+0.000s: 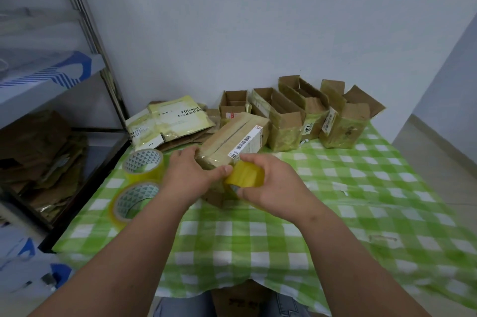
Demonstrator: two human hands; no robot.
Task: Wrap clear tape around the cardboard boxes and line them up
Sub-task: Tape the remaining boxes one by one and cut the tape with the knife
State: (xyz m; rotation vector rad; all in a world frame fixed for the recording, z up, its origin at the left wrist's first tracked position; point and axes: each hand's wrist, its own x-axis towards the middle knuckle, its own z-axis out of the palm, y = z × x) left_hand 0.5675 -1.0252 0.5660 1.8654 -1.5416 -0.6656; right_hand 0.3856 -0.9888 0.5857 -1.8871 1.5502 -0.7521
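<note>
left hand gripping box near end, mid-table | right hand wrapped round tape roll against box | two spare rolls left | taped boxes lined up far

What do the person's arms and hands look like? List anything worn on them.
Both forearms are bare right to the frame's lower edge; no sleeves show. The left hand and right hand wear no gloves. No rings, watch or wristbands are visible. Blue denim shows at the bottom edge.
</note>
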